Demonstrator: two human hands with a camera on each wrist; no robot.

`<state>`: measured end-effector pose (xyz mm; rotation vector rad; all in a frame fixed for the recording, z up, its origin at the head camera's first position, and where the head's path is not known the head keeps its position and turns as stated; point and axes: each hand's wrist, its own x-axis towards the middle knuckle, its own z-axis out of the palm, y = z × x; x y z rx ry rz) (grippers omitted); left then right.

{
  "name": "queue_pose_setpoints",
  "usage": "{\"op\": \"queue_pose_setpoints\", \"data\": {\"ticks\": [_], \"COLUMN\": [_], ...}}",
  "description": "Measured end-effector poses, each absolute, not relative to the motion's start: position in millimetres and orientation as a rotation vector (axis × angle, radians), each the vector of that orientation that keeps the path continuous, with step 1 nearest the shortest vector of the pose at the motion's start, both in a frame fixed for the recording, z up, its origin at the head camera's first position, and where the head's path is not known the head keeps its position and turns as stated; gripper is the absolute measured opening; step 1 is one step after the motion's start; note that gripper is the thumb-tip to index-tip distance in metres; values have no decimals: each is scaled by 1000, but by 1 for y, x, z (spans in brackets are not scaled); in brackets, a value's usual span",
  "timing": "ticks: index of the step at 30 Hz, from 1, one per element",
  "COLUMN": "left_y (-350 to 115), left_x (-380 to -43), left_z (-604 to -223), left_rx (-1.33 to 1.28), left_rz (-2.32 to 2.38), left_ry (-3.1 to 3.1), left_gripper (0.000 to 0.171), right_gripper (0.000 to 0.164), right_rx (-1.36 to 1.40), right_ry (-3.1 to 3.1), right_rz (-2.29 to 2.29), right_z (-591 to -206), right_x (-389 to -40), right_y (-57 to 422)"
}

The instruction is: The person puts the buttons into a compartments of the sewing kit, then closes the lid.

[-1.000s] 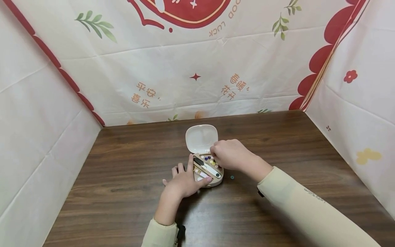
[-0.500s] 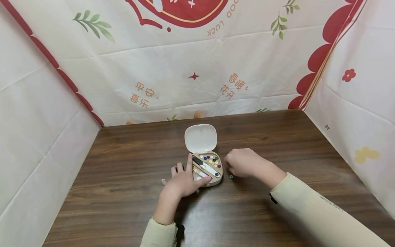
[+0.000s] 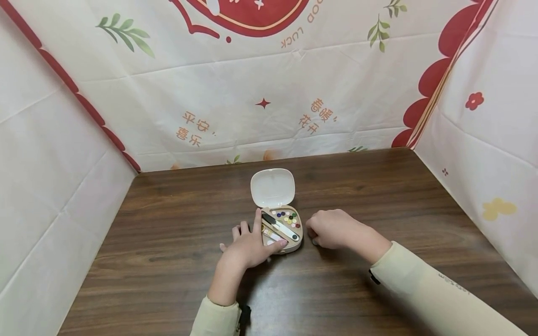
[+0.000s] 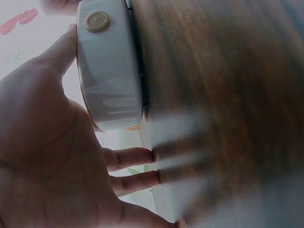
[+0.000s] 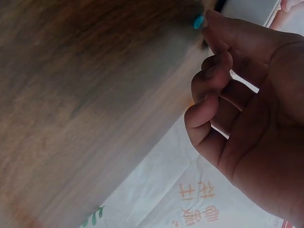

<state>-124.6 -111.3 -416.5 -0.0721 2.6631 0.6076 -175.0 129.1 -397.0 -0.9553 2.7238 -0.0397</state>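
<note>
A lidded sewing kit case (image 3: 296, 246) sits on the table with its white lid (image 3: 273, 188) raised behind it. Inside lie small coloured buttons (image 3: 292, 218), a black-and-white slim tool (image 3: 280, 227) and other small items. My left hand (image 3: 245, 249) steadies the case, its thumb on the front edge and index finger along the left side, the other fingers spread. To the right of the case, my right hand (image 3: 334, 228) is down at the table with curled fingers. A teal button (image 5: 198, 22) is right at its thumb and index fingertips; whether they pinch it is unclear.
The dark wood table (image 3: 185, 196) extends around the case. White printed cloth (image 3: 235, 107) stands behind it and along both sides. A round tan stud (image 4: 97, 21) shows on the case's wall in the left wrist view.
My right hand has come away from the case's button compartment, moving right and down to the teal button on the table. My left hand stays on the case.
</note>
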Motion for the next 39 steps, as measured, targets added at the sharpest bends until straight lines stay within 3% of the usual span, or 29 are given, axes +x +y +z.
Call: {"op": "queue_pose_setpoints", "data": {"ticks": [39], "left_y": [-111], "left_x": [-125], "left_z": [-418], "left_rx": [-76], "left_rz": [610], "left_ry": [2668], "left_gripper": [116], "right_gripper": [30], "right_rx": [-961], "right_ry": [2759], "right_rz": [-80], "right_z": [-406], "right_x": [-175], "right_y": [133]}}
